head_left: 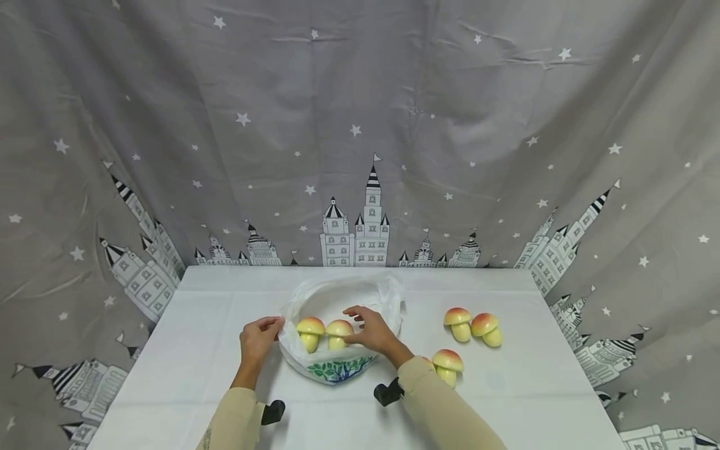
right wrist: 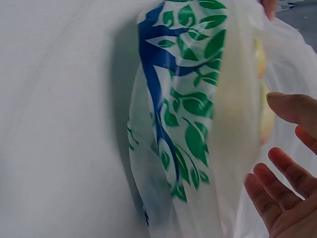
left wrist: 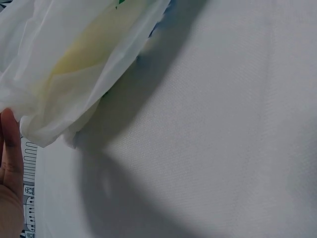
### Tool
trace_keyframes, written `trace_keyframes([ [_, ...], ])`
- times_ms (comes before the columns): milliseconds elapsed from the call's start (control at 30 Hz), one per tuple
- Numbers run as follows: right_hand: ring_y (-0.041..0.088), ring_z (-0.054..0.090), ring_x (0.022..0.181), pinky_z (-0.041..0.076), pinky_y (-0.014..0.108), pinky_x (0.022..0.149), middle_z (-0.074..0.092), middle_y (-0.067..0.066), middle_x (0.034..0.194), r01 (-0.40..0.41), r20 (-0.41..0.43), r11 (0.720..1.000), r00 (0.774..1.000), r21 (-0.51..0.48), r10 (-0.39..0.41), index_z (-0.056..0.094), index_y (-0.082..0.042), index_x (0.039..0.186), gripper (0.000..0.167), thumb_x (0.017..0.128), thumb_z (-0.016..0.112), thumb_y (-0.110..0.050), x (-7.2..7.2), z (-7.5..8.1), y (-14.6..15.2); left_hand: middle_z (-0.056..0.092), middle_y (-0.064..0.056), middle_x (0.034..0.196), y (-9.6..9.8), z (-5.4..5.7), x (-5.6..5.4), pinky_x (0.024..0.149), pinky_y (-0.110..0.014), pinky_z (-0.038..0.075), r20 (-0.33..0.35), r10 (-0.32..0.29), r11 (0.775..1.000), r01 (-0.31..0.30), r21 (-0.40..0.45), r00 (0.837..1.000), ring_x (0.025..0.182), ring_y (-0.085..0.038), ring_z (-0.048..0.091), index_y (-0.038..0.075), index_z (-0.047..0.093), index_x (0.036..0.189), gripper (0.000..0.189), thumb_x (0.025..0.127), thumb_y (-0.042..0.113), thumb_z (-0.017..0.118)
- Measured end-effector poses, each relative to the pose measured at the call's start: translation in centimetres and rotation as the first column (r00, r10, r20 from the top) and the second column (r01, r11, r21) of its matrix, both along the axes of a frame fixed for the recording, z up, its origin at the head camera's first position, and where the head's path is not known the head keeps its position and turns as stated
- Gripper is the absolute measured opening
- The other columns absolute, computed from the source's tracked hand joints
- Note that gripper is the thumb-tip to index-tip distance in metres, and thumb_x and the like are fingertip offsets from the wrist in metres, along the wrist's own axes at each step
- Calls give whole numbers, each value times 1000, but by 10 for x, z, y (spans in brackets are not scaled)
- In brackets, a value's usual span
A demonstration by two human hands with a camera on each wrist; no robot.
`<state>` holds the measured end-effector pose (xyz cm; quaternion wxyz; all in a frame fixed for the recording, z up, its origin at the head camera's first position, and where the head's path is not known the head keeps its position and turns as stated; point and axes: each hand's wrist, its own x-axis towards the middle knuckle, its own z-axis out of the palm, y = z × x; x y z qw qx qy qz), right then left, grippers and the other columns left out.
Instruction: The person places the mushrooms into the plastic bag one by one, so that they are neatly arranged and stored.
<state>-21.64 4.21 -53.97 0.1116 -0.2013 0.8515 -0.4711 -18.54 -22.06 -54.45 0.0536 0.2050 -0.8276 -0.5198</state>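
Observation:
A white plastic bag (head_left: 296,362) with a green leaf and blue branch print lies with its mouth spread open on the table. My left hand (head_left: 260,340) pinches the bag's left rim between thumb and fingers. Inside sit two mushroom-shaped pieces with yellow stems and red-yellow caps, a left mushroom (head_left: 310,332) and a right mushroom (head_left: 339,334). Over the bag's mouth is my right hand (head_left: 372,332), its fingers apart and its thumb close to the right mushroom. In the right wrist view, nothing shows between those fingers (right wrist: 277,186).
Two more mushrooms, one (head_left: 458,324) beside another (head_left: 486,329), lie on the white tablecloth (head_left: 534,375) to the right. Nearer, another mushroom (head_left: 447,367) lies by my right sleeve (head_left: 439,400), which partly covers one more cap (head_left: 426,362). A grey printed curtain (head_left: 360,81) hangs behind.

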Motion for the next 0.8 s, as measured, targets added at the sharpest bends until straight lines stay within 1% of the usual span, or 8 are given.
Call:
trace_keyframes([
  [133,38,54,114,48,46,92,57,22,125,-5,-23,999,1000,-35,4,57,1,125,53,77,79,-5,3,5,15,70,-14,89,1,0,1,59,-17,46,7,-4,1000,4,2,1000,67,-9,60,-5,69,106,29,91,20,64],
  [333,36,56,114,49,44,92,58,17,125,30,-28,997,999,-73,-32,59,-3,124,49,79,78,-5,7,10,38,69,-9,83,0,-3,-1,59,-19,46,-5,-4,1000,4,-4,1000,66,-9,58,-5,70,105,29,91,19,64],
  [400,36,56,113,49,45,92,58,16,125,40,-32,995,999,-93,-43,59,-3,124,48,79,77,-5,9,11,45,69,-9,83,0,-3,-2,59,-19,46,-7,-3,1000,3,-1,1000,66,-10,58,-5,70,105,28,91,19,64],
  [633,42,56,111,48,49,90,57,22,124,38,-74,988,996,-151,-50,56,2,125,48,81,74,-1,16,14,71,69,-11,85,1,-2,-1,60,-19,46,12,-4,1000,4,-1,1000,66,-8,58,-5,69,106,29,91,20,64],
  [800,38,56,111,49,48,89,58,20,124,68,-92,984,992,-163,-84,56,1,125,49,80,75,-1,21,14,90,69,-11,86,1,-2,-1,60,-20,46,11,-3,1000,3,-2,1000,66,-7,57,-5,69,106,30,91,20,64],
])
